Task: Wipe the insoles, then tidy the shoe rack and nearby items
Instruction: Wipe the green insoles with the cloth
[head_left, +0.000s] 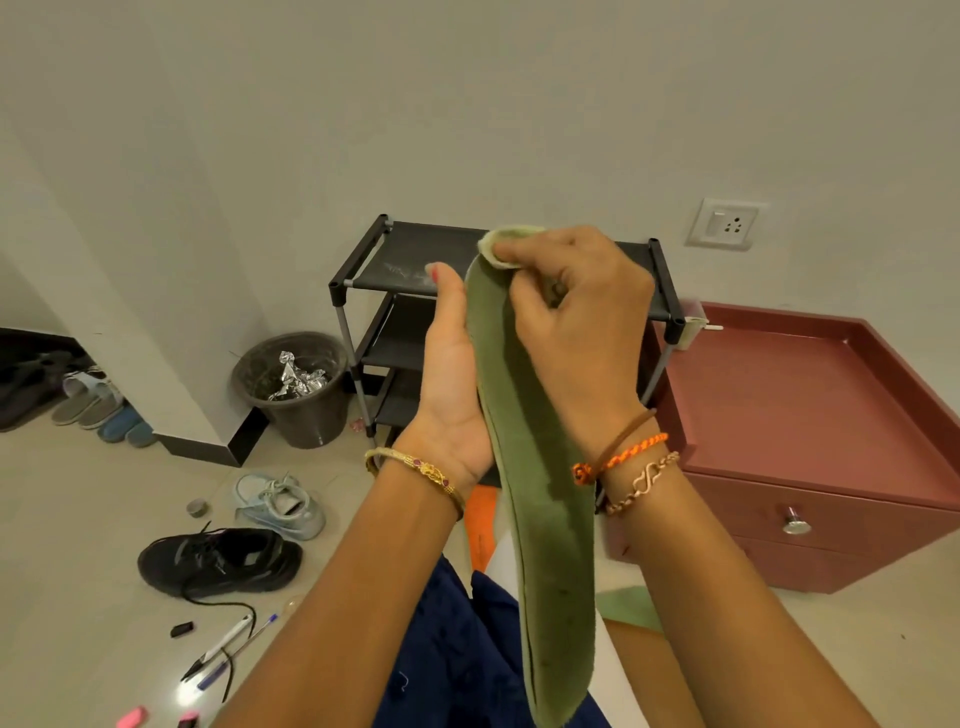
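A long green insole (545, 493) stands upright in front of me. My left hand (452, 374) holds it from the left side, thumb along its edge. My right hand (571, 306) pinches a small pale wipe (501, 249) against the insole's top end. Behind the hands stands the black shoe rack (363, 275), its shelves bare. A second green insole (628, 608) lies low on the right, partly hidden by my right forearm.
A dark bin (296, 389) with foil stands left of the rack. A red drawer cabinet (810, 431) is on the right. On the floor lie a black sneaker (218, 561), a light blue sneaker (280, 504), pens (228, 649), erasers and slippers (98, 405) at far left.
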